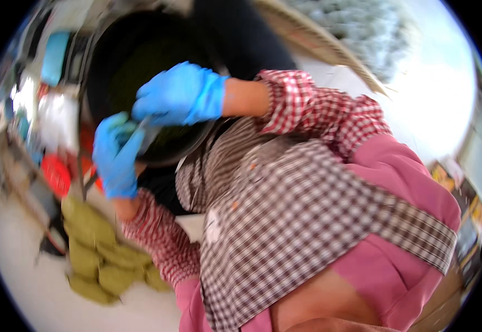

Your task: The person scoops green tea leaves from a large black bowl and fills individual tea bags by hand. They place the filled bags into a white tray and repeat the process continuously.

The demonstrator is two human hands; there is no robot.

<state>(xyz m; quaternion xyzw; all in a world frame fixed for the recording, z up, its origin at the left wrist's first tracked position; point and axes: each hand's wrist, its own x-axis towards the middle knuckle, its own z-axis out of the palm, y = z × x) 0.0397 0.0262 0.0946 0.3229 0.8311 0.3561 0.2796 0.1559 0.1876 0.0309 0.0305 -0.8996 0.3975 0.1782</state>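
Note:
Both my hands wear blue gloves and meet over the near left rim of a large round black tub [166,157]. Dark green loose stuff [127,74] covers the inside of the tub. My left hand [116,155] is bent with thumb and fingers drawn together around a small pale, see-through piece [150,136], too blurred to name. My right hand [177,94] is closed above it, fingers curled down and almost touching the left. What the right fingers hold, if anything, is hidden under the hand.
Stuffed olive-green bags [100,254] lie on the floor at left. Nearby are a red round thing [56,175], a white bag [59,123] and a light-blue item [56,57]. A woven tray [313,37] with greyish fluffy stuff [363,33] stands at upper right.

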